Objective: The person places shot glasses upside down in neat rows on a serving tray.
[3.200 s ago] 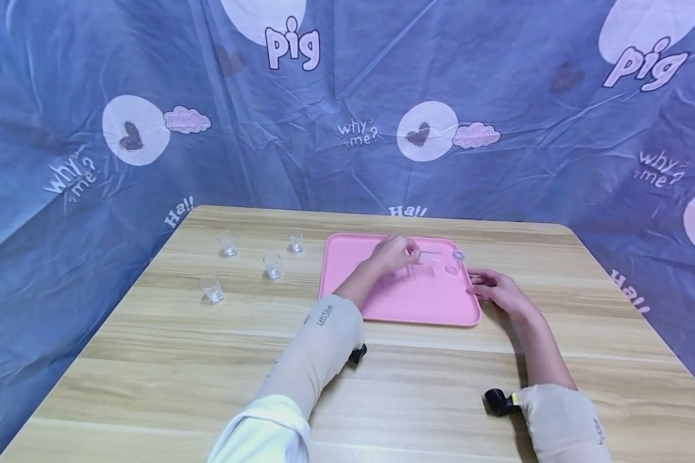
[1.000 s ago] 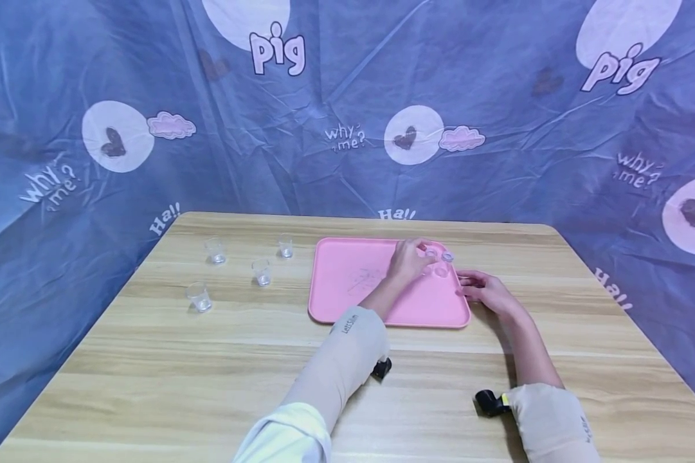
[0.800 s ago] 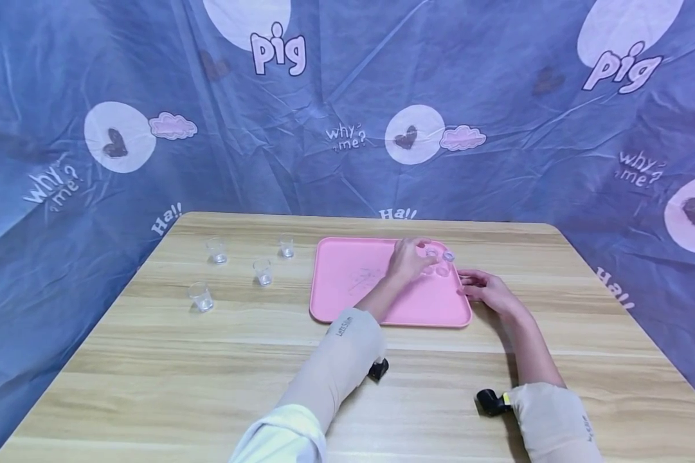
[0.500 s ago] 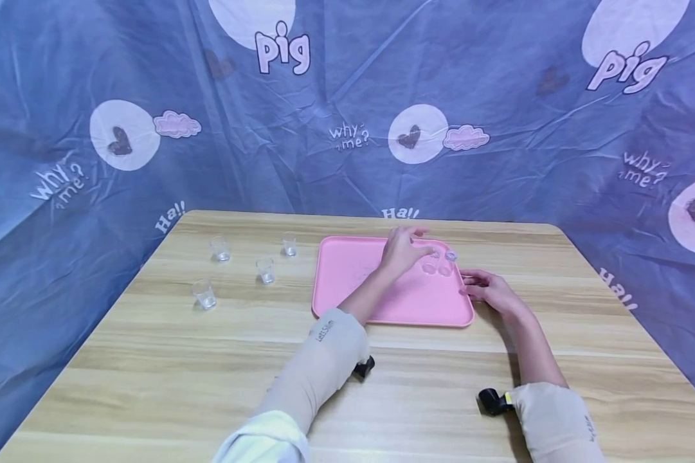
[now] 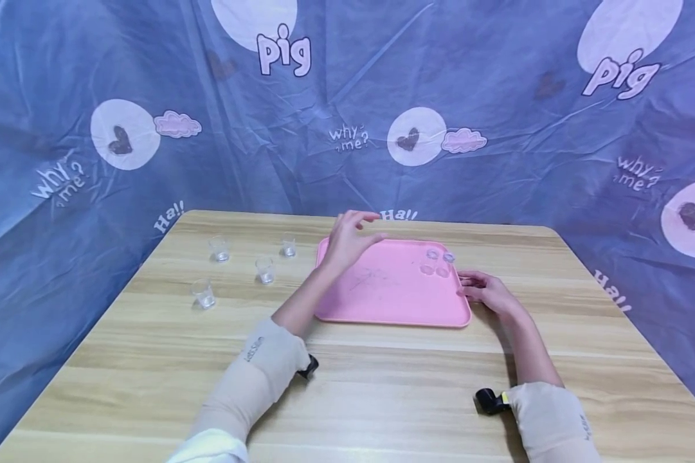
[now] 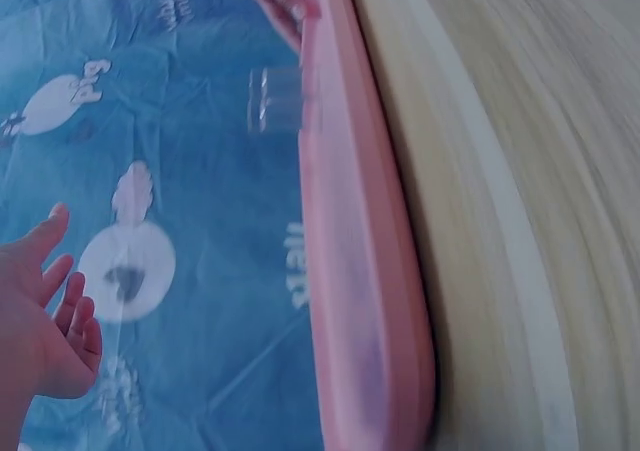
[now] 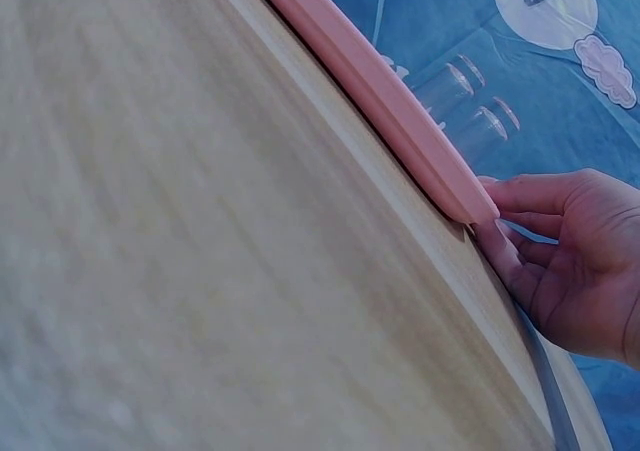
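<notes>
My left hand (image 5: pixel 353 238) hovers over the left part of the pink tray (image 5: pixel 405 308), fingers apart and nothing in them. In the left wrist view its fingers are loosely bent. My right hand (image 5: pixel 488 291) is at the tray's right rim; in the right wrist view the thumb and fingers pinch that edge. Two small clear glasses stand upside down side by side at the tray's back right: one glass (image 5: pixel 433 254) and, right of it, another glass (image 5: pixel 449 257). Their thick bases face up.
Several clear glasses stand upright on the wooden table (image 5: pixel 382 386) left of the tray, the closest to it being a glass (image 5: pixel 288 247) at the back. A blue printed curtain (image 5: pixel 335 96) hangs behind the table.
My left hand has set a glass upside down beside the other one, let go of it, and moved left across the tray. My right hand has stayed at the rim.
</notes>
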A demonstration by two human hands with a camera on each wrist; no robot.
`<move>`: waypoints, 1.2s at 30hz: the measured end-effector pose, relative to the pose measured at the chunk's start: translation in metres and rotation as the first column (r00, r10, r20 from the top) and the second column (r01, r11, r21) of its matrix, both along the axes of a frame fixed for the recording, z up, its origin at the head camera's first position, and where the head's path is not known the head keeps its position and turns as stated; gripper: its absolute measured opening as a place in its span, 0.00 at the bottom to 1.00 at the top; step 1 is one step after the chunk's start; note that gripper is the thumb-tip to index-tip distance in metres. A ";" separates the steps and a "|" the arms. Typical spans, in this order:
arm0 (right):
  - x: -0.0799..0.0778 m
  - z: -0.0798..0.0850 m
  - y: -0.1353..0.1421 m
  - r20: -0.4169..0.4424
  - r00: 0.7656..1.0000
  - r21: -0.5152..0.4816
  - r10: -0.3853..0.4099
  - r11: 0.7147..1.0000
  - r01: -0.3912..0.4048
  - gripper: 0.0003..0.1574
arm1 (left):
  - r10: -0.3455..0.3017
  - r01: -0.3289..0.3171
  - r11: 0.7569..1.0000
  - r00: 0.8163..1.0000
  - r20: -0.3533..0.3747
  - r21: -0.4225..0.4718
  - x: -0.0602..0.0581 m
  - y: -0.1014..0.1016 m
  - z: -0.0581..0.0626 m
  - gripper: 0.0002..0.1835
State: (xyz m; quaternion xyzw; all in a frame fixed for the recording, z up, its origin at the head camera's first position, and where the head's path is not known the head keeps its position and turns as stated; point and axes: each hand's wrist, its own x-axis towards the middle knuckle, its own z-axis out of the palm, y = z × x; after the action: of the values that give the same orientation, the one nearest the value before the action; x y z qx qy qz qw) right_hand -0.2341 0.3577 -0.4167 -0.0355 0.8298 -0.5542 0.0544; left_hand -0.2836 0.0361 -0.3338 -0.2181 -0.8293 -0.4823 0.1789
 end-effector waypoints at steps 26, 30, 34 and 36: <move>-0.001 0.000 0.000 0.011 1.000 -0.014 -0.001 1.000 0.001 0.31 | 0.182 -0.201 0.972 0.972 0.151 0.124 0.009 -0.152 -0.023 0.23; -0.001 -0.001 -0.001 0.014 1.000 -0.018 0.001 1.000 -0.001 0.32 | 0.181 -0.211 0.970 0.959 0.218 0.121 0.008 -0.165 -0.032 0.25; -0.001 -0.002 0.000 -0.010 1.000 -0.047 0.010 0.999 -0.010 0.32 | 0.154 -0.193 0.972 0.954 0.259 0.133 0.006 -0.177 -0.039 0.27; 0.000 -0.002 0.002 -0.029 0.999 -0.095 0.032 0.995 -0.035 0.29 | 0.134 -0.174 0.976 0.954 0.270 0.131 0.005 -0.181 -0.043 0.27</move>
State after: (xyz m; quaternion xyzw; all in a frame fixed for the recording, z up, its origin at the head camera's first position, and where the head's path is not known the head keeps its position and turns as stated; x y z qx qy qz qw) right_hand -0.2343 0.3593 -0.4187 -0.0596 0.8024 -0.5917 0.0504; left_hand -0.2787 -0.1451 -0.3768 -0.0734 -0.8205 -0.5536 0.1221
